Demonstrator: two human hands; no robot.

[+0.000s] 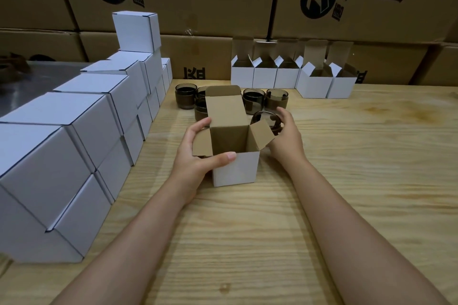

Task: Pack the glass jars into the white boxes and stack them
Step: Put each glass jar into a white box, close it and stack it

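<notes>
Farthest back, across the top of the frame: large brown corrugated cartons [223, 7] with dark printed logos. Left side, from lower left to upper left: closed white cardboard boxes [74, 131], stacked in tiers on the pale wooden tabletop [347, 181]. Upper right of centre: row of open-topped white boxes [287, 77], lids upright. Just below them, dark smoky glass jars [186, 95] with brown bands, clustered, partly hidden behind the raised lid of an open white box with a brown inside [235, 168] at frame centre. Left hand [195, 153] grips that box: thumb across the front rim, fingers curled behind the left flap. Right hand [287, 136] curls round one dark glass jar [266, 117], just beside the box's right flap, which covers part of it.
</notes>
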